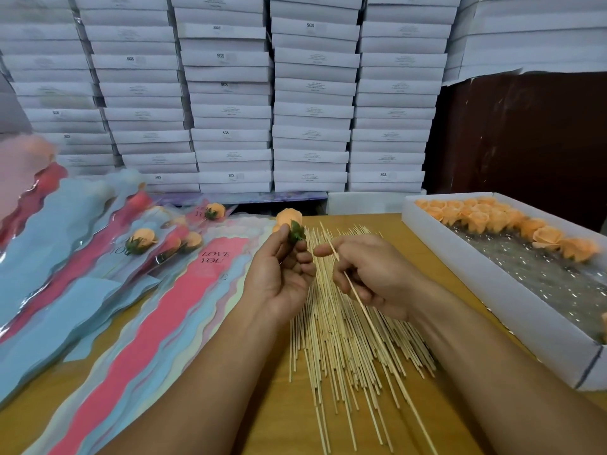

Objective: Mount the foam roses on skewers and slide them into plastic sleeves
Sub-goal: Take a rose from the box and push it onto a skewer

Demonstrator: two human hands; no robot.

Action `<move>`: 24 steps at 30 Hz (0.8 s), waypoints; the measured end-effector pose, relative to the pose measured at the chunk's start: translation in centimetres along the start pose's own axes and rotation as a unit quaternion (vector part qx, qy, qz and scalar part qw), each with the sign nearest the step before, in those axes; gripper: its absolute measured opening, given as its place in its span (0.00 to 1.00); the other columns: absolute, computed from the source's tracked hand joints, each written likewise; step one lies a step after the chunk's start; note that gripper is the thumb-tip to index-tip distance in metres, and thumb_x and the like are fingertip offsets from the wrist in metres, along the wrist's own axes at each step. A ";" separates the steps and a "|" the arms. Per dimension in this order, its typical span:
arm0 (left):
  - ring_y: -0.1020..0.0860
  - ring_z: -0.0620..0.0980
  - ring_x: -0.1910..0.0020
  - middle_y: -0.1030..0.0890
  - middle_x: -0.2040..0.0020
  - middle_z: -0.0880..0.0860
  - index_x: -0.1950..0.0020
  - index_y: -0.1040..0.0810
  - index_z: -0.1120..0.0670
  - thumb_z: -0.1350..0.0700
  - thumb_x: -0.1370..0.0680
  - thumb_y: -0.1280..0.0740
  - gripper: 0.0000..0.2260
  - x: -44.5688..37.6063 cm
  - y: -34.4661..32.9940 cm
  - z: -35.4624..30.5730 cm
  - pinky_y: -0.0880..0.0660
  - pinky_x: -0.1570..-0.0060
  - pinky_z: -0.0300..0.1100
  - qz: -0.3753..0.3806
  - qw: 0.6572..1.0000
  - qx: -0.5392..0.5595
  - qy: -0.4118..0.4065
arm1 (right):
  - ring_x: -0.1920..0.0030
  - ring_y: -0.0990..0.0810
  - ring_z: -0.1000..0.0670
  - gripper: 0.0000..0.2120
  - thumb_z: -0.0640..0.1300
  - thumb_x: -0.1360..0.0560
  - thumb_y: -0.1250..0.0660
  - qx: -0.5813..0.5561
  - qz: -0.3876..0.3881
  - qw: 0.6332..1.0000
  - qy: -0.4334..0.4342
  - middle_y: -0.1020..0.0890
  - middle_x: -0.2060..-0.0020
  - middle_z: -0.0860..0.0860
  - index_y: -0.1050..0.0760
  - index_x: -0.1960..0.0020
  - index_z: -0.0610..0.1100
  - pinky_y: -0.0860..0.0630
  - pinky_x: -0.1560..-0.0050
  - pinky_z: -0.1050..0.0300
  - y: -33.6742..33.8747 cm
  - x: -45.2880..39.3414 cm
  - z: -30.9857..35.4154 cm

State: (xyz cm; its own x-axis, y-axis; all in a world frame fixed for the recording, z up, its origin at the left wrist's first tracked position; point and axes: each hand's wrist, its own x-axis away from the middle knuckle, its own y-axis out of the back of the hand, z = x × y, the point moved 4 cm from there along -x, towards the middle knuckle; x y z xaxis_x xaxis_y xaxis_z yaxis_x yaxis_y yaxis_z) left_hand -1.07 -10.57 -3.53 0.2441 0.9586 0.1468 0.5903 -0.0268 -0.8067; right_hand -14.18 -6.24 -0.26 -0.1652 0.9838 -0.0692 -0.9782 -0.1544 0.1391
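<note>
Head view: left hand (282, 270) pinches a peach-orange foam rose with green leaf base (290, 223) between thumb and fingertips, bloom pointing away, held above the far end of the skewer pile. Right hand (368, 274) grips one thin pale wooden skewer (358, 300) with curled fingers, index extended along it; the tip points up-left toward the rose, a short gap between tip and leaf base, not touching. Skewer's long end runs down-right across the loose pile of bamboo skewers (341, 349) spread on the yellow-brown wooden counter (282, 415). Left of the hands, a fanned stack of wavy-edged pink and blue plastic sleeves printed "LOVE YOU" (184, 307). Further left, finished sleeved roses (141, 241) lie overlapping. At right, a long white cardboard tray with shiny liner (492, 274) holds more peach foam roses (486, 218) along its far and right sides. Behind the counter, stacks of flat white boxes (312, 93).
</note>
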 end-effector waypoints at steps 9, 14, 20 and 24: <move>0.27 0.44 0.75 0.23 0.68 0.52 0.55 0.20 0.59 0.54 0.22 0.31 0.09 0.3 -0.7 -0.5 0.32 0.77 0.33 0.031 0.999 0.035 -0.007 | 0.79 0.35 0.54 0.20 0.43 0.15 0.43 0.071 0.033 0.991 0.107 0.30 0.80 0.48 0.30 0.29 0.62 0.35 0.77 0.62 -1.5 1.1 1.3; 0.28 0.44 0.76 0.23 0.69 0.51 0.56 0.20 0.58 0.54 0.22 0.31 0.08 0.5 -1.0 -0.6 0.33 0.78 0.33 0.033 0.998 0.047 -0.014 | 0.80 0.32 0.54 0.24 0.40 0.17 0.43 0.122 0.053 0.980 0.145 0.29 0.81 0.47 0.31 0.38 0.71 0.30 0.73 0.60 -2.4 1.8 2.0; 0.30 0.44 0.76 0.24 0.67 0.51 0.58 0.21 0.57 0.53 0.21 0.31 0.09 0.6 -1.2 -0.8 0.33 0.77 0.33 0.038 0.998 0.043 -0.029 | 0.80 0.31 0.53 0.26 0.37 0.18 0.43 0.169 0.043 0.975 0.140 0.29 0.81 0.48 0.33 0.23 0.57 0.29 0.70 0.57 -2.4 1.9 2.1; 0.30 0.44 0.76 0.25 0.67 0.51 0.58 0.21 0.57 0.54 0.22 0.31 0.08 0.6 -1.3 -0.9 0.34 0.76 0.33 0.040 0.998 0.045 -0.036 | 0.80 0.31 0.53 0.26 0.37 0.18 0.42 0.161 0.045 0.976 0.138 0.29 0.81 0.48 0.33 0.23 0.56 0.30 0.71 0.58 -2.4 1.8 2.0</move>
State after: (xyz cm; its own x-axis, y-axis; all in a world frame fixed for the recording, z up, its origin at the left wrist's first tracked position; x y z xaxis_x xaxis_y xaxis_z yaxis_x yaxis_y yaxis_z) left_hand -0.97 -10.18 -1.89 0.2308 0.9721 0.0411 0.4990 -0.0820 -0.8627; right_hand -11.89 -3.87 1.27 -0.3193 0.8989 -0.3000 -0.8752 -0.1582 0.4572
